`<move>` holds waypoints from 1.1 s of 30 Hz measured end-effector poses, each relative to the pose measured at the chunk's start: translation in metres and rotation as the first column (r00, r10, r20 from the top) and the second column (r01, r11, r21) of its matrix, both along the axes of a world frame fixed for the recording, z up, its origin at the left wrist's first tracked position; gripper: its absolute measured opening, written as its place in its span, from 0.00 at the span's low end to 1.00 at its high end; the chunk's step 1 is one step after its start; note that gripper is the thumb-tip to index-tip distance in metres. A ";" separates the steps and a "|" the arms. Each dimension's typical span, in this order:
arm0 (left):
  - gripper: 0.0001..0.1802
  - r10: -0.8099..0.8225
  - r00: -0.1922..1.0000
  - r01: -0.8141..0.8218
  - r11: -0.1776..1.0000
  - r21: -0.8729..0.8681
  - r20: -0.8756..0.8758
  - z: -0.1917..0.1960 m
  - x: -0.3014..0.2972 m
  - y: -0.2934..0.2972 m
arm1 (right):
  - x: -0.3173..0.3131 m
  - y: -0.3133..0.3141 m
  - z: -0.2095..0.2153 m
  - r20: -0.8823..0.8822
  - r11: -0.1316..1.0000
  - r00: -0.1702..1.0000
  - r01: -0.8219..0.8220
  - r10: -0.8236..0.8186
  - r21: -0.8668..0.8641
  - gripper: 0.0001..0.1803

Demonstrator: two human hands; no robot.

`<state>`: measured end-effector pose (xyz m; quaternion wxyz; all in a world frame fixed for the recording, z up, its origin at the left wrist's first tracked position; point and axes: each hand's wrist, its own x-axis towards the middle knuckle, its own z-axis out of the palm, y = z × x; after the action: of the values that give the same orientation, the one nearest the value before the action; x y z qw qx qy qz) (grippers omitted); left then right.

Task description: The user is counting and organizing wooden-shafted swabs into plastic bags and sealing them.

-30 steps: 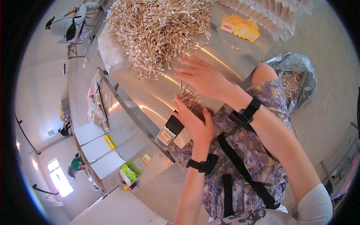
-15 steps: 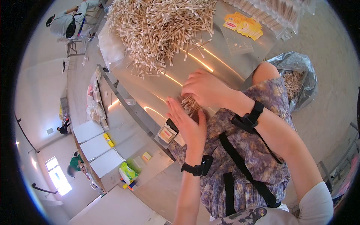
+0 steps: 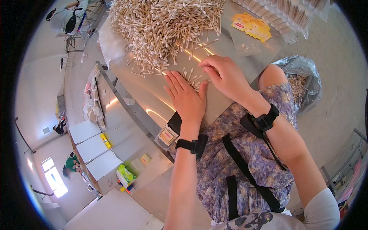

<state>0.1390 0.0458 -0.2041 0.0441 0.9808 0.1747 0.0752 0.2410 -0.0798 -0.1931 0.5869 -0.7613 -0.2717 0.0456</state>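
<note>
A: Hand status? Swab location?

B: Left hand flat, fingers spread, pressed on small batch of cotton swabs at frame centre. Right hand fingers pinched together at batch's upper edge, apparently on a few swabs.

A: Progress?

B: Judged early. Large swab pile at upper centre of desk unsorted. One filled box near left wrist. Bag at right holding loose swabs.
</note>
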 end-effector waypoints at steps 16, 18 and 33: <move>0.58 -0.051 0.998 0.047 0.989 -0.142 -0.024 0.008 -0.041 -0.049 | 0.000 -0.005 0.000 0.031 0.998 0.998 -0.046 0.047 -0.036 0.07; 0.60 -0.030 0.999 0.027 0.986 -0.165 -0.017 0.012 -0.041 -0.047 | 0.002 -0.010 -0.004 0.040 0.978 0.979 -0.195 0.198 -0.077 0.12; 0.68 -0.001 0.991 -0.023 0.985 -0.171 -0.137 0.053 -0.043 -0.023 | -0.019 -0.004 -0.016 0.241 0.917 0.917 -0.234 0.319 -0.323 0.45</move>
<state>0.0956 0.0225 -0.1511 0.1161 0.9751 0.1887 -0.0072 0.2222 -0.0835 -0.2087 0.4117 -0.7901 -0.4507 0.0565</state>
